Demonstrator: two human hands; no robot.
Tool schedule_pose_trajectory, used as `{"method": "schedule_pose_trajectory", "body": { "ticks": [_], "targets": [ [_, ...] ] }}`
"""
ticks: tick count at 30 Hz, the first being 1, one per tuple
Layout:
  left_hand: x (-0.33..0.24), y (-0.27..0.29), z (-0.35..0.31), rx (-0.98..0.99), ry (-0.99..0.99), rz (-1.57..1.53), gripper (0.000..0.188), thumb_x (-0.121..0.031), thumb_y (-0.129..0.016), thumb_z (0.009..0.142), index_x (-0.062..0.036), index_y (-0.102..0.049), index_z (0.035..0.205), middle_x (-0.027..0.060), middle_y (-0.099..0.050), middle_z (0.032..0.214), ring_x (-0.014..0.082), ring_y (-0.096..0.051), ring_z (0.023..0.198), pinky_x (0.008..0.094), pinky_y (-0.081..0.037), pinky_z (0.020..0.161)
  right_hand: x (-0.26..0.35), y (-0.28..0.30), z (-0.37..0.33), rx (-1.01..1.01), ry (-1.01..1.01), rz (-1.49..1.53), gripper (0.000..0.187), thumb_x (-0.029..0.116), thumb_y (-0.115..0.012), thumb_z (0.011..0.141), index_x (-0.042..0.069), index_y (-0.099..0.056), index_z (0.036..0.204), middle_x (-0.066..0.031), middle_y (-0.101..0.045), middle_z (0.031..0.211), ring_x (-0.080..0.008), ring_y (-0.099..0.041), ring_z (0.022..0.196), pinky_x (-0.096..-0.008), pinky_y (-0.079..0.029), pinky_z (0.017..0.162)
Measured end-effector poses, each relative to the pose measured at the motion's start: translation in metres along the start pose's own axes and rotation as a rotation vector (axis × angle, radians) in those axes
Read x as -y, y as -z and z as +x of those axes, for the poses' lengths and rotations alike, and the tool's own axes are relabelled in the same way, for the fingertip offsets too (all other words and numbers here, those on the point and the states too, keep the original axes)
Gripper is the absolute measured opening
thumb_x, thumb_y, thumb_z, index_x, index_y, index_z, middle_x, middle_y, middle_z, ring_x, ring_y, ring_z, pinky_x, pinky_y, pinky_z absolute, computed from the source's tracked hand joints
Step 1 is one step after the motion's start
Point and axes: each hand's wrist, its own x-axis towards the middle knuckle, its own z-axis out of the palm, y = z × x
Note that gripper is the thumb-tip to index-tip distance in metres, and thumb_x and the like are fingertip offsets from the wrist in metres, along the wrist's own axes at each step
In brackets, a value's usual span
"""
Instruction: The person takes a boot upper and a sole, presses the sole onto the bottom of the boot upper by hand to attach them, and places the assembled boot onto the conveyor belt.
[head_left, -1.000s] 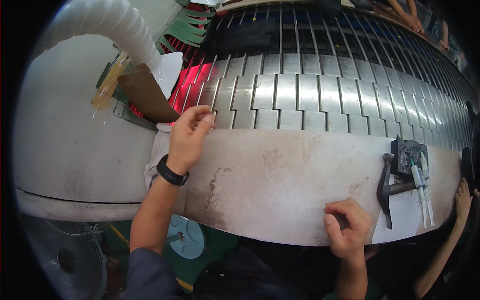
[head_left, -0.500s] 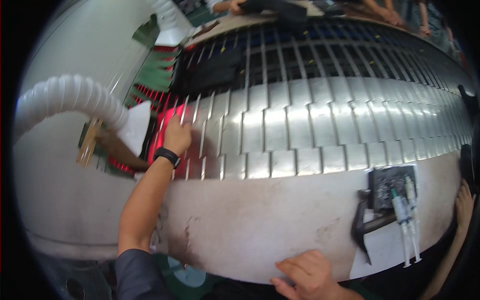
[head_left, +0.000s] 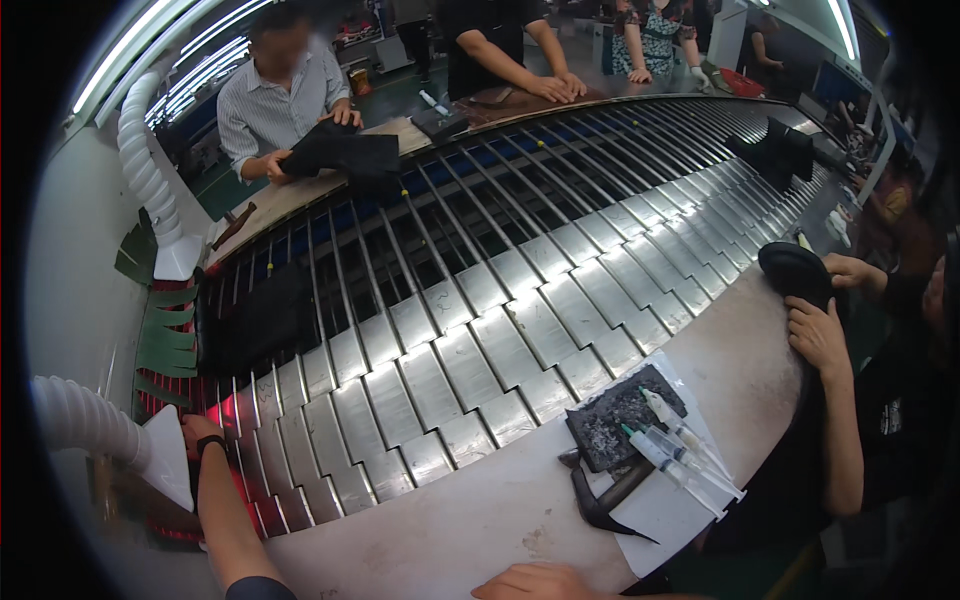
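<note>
My left arm reaches to the left end of the slatted metal conveyor, where red light falls on the slats. My left hand, with a black watch at its wrist, is beside the white duct hood; its fingers are mostly hidden. My right hand lies at the near edge of the pale worktable, fingers stretched out, only its upper part showing. To its right lie a black hammer, a dark gritty pad and several green-tipped syringes on a white sheet.
Black flat pieces lie on the conveyor's far left. Green strip curtains hang at the red-lit opening. Across the conveyor, a person in a striped shirt handles black material. At right, another person's hands hold a round black piece.
The view has swung up and to the right, bringing co-workers in. My left hand has shifted left toward the duct hood. My right hand sits lower in the picture.
</note>
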Motion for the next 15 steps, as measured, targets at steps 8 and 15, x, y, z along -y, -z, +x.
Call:
{"method": "schedule_pose_trajectory", "body": {
  "ticks": [8, 15],
  "targets": [
    [0.012, 0.093, -0.109, -0.081, -0.634, -0.174, 0.033, -0.010, -0.077, 0.094, -0.0082, -0.061, 0.122, 0.0134, -0.061, 0.128, 0.0355, -0.063, 0.124, 0.0543, -0.057, 0.095, -0.004, -0.010, -0.009, -0.028, 0.074, 0.106, 0.026, 0.026, -0.082, 0.092, 0.003, -0.076, 0.103, -0.0119, -0.074, 0.090, -0.0276, -0.070, 0.076, -0.0404, -0.054, 0.066],
    [0.026, 0.248, -0.322, -0.146, -1.285, -0.989, 0.028, 0.002, -0.078, 0.087, -0.0002, -0.061, 0.110, 0.0190, -0.062, 0.103, 0.0409, -0.064, 0.094, 0.0486, -0.051, 0.083, 0.010, -0.019, 0.017, -0.191, -0.187, 0.435, 0.059, 0.034, -0.077, 0.102, 0.001, -0.060, 0.148, -0.0180, -0.076, 0.129, -0.0234, -0.075, 0.116, -0.0360, -0.061, 0.093]
  ]
}}
